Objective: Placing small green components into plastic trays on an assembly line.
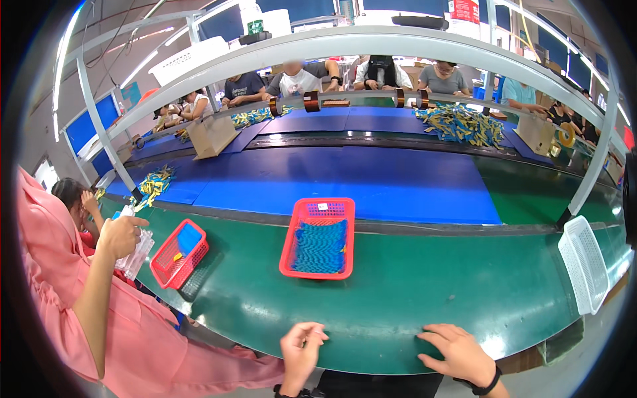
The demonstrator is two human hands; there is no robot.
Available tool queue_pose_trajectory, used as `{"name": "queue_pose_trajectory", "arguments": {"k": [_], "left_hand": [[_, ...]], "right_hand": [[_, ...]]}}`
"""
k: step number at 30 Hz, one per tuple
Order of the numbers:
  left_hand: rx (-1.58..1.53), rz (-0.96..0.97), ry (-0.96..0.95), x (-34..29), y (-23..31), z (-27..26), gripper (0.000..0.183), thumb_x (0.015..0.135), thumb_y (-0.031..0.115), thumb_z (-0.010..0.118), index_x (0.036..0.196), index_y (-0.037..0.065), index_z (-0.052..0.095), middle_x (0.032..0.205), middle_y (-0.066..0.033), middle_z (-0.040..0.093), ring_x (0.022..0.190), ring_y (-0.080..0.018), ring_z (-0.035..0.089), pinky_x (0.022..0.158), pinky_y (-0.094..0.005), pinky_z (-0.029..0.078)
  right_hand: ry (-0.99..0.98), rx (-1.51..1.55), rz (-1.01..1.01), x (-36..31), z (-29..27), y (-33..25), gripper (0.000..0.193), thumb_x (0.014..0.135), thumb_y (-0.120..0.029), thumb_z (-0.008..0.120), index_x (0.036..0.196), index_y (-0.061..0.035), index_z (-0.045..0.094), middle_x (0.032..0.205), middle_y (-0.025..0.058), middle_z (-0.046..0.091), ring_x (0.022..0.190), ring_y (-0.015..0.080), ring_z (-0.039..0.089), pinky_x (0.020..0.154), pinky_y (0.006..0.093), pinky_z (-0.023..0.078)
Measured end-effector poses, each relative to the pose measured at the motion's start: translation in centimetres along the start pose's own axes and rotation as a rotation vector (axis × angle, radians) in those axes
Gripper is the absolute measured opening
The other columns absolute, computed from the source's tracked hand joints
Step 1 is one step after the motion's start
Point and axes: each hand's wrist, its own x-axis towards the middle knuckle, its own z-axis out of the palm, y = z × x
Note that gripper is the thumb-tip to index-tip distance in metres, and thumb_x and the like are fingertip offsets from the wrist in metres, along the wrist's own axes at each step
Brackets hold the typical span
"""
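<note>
My left hand [302,348] is at the near edge of the green table [424,272], its fingers curled in toward the thumb. Whether anything small is between them does not show. To its right, my right hand [458,351] rests at the same edge, fingers spread, holding nothing. Beyond my hands stands a red plastic basket [284,265], apart from both. Thin blue pieces [320,249] lie in it in close rows, and a small white label [322,207] is at its far end.
At left, a person in pink [133,325] holds a clear plastic object [136,255] beside another red basket [166,275]. A white basket [584,265] stands at the right edge. Beyond blue mats [345,179], a pile of blue and yellow pieces [461,126] lies before several seated people under a metal frame [358,40].
</note>
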Motion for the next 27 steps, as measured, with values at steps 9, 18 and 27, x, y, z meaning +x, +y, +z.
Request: {"name": "queue_pose_trajectory", "arguments": {"k": [9, 18, 27], "left_hand": [[0.628, 0.429, 0.011, -0.8, 0.9, 2.7, 0.008, 0.084, 0.000, 0.079, 0.088, 0.003, 0.072, 0.071, -0.0053, 0.066, 0.057, -0.0166, 0.057, 0.053, -0.0299, 0.045], [0.681, 0.527, 0.057, -0.7, 0.6, 3.0, 0.011, 0.082, 0.000, 0.080, 0.085, 0.004, 0.071, 0.068, -0.0042, 0.065, 0.056, -0.0164, 0.057, 0.052, -0.0299, 0.045], [0.712, 0.516, 0.021, -1.2, 1.2, 2.9, 0.012, 0.088, 0.005, 0.076, 0.098, 0.004, 0.071, 0.079, -0.0080, 0.067, 0.066, -0.0246, 0.065, 0.060, -0.0357, 0.052]], "right_hand": [[0.458, -0.107, 0.404, -6.9, 2.1, 5.3, 0.040, 0.092, -0.027, 0.071, 0.123, -0.0009, 0.068, 0.140, 0.0203, 0.062, 0.132, 0.0422, 0.055, 0.110, 0.0503, 0.043], [0.746, 0.029, 0.471, -6.5, 2.8, 5.4, 0.017, 0.097, -0.009, 0.070, 0.110, 0.0008, 0.075, 0.117, 0.0185, 0.076, 0.108, 0.0343, 0.072, 0.098, 0.0411, 0.054], [0.667, 0.036, 0.456, -6.5, 2.4, 5.7, 0.016, 0.097, -0.009, 0.069, 0.109, 0.0006, 0.074, 0.118, 0.0191, 0.074, 0.112, 0.0367, 0.069, 0.100, 0.0425, 0.053]]}}
